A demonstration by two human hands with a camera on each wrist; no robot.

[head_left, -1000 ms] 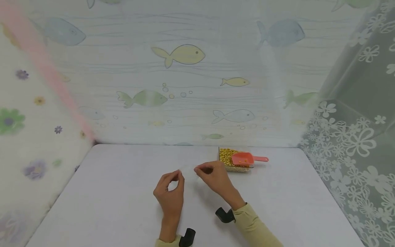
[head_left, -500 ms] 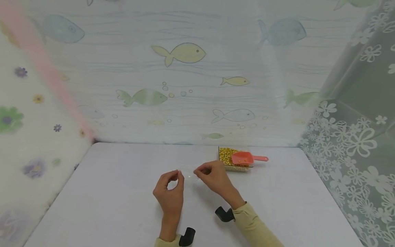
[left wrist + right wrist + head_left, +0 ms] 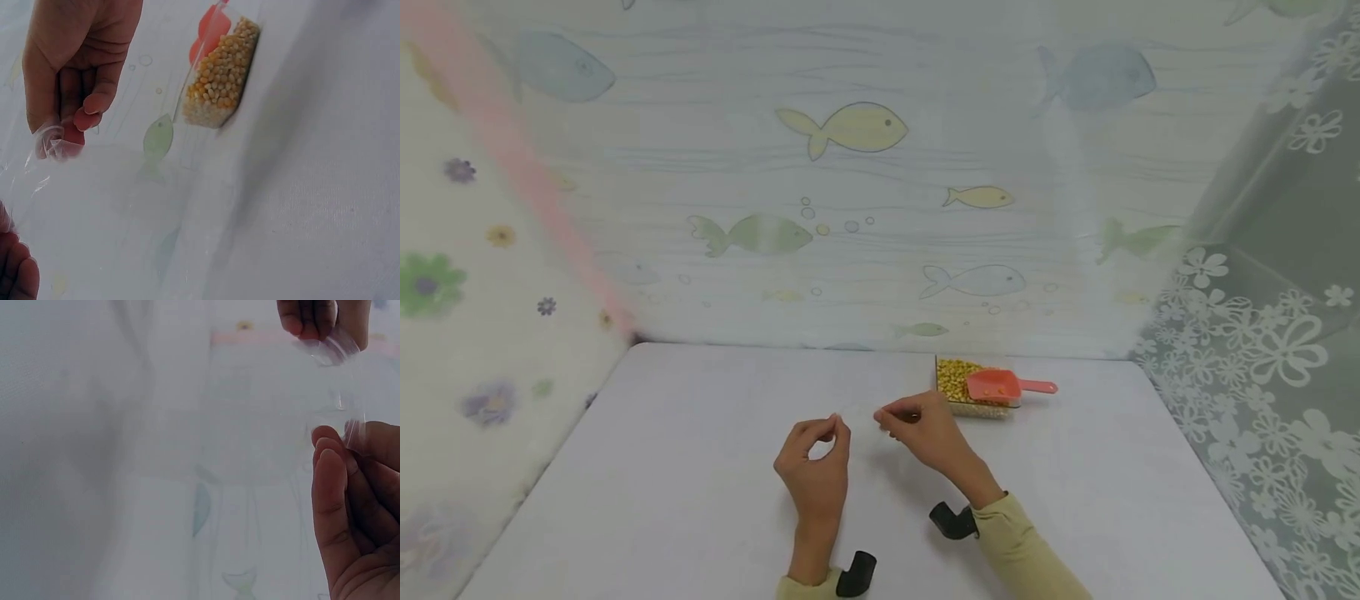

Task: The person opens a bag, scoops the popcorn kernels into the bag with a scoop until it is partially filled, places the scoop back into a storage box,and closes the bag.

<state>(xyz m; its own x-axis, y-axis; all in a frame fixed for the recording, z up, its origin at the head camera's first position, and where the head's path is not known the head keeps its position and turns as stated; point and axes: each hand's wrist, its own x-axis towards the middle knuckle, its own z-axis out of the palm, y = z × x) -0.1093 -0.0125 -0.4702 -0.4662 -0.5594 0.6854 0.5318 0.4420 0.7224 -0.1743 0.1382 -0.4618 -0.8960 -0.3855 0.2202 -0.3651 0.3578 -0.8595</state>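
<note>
Between my two hands stretches a clear plastic bag [image 3: 337,403], thin and nearly invisible in the head view. My left hand [image 3: 812,467] pinches one side of its edge between thumb and fingers. The opposite side is pinched by my right hand [image 3: 925,432]. In the left wrist view the film wraps over the right fingertips [image 3: 53,145], creased and shiny, and its faint body hangs below. Seen from the right wrist, the left fingertips [image 3: 309,330] grip the far end of the edge.
Just beyond my right hand stands a clear box [image 3: 977,411] of yellow corn kernels [image 3: 953,375]. A red scoop [image 3: 996,385] lies on the corn, its handle sticking out right. Fish-printed curtain [image 3: 865,250] backs the white table [image 3: 685,467].
Both hands hold nearly the same place and pinch. My right fingers shift slightly on the bag's edge, and the glints on the film change. The head view drifts a little.
</note>
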